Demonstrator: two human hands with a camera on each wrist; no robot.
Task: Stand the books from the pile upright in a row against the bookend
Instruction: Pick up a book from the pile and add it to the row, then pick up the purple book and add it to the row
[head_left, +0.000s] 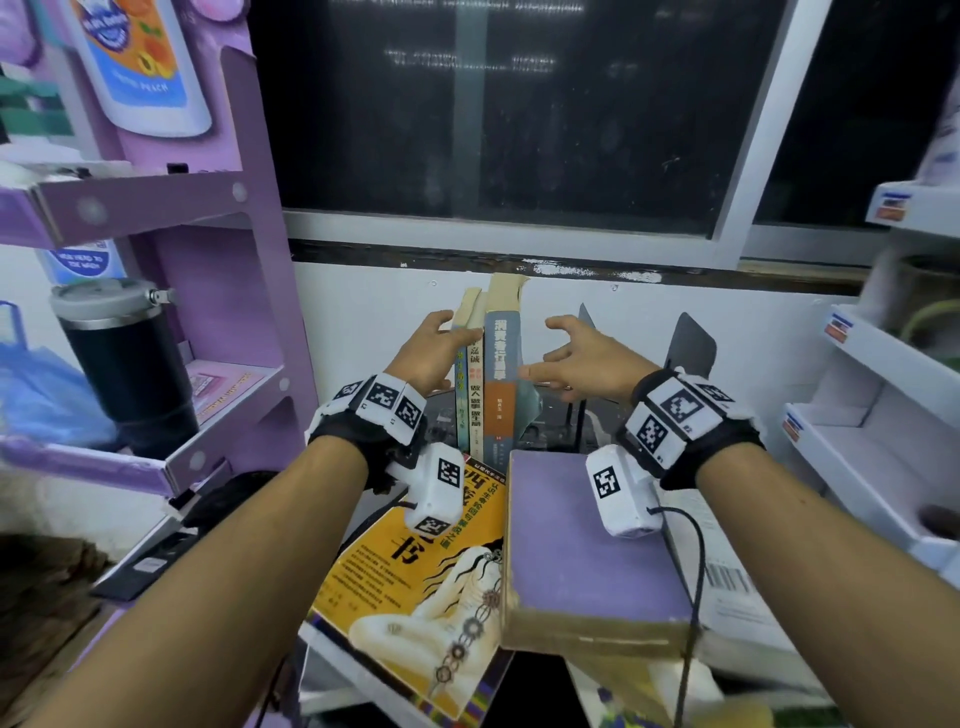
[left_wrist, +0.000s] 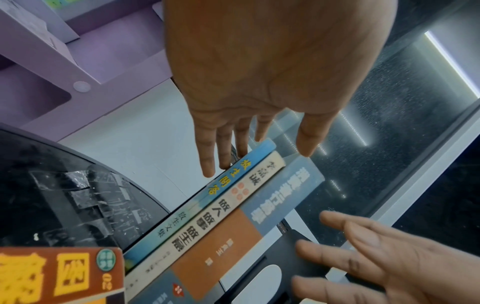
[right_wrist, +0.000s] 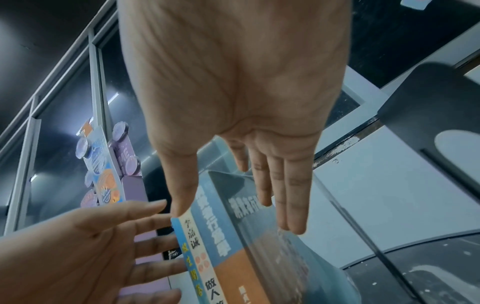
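Observation:
Three books stand upright on the dark glass table (left_wrist: 64, 195): a thin blue one (head_left: 461, 395), a cream-spined one (head_left: 475, 400) and a taller blue-and-orange one (head_left: 501, 379). My left hand (head_left: 434, 353) lies flat against the left side of the thin blue book, fingers (left_wrist: 210, 152) straight. My right hand (head_left: 576, 358) hovers with spread fingers just right of the tall book, holding nothing. A black bookend (left_wrist: 272, 267) stands right of the tall book; another (head_left: 691, 345) stands farther right. Near me the pile holds an orange book (head_left: 415, 571) and a purple book (head_left: 587, 540).
A purple shelf unit (head_left: 208, 270) with a black tumbler (head_left: 124, 364) stands close on the left. White shelves (head_left: 883, 415) line the right. The white wall and a dark window (head_left: 519, 104) are right behind the books. A white book (head_left: 727, 587) lies under the purple one.

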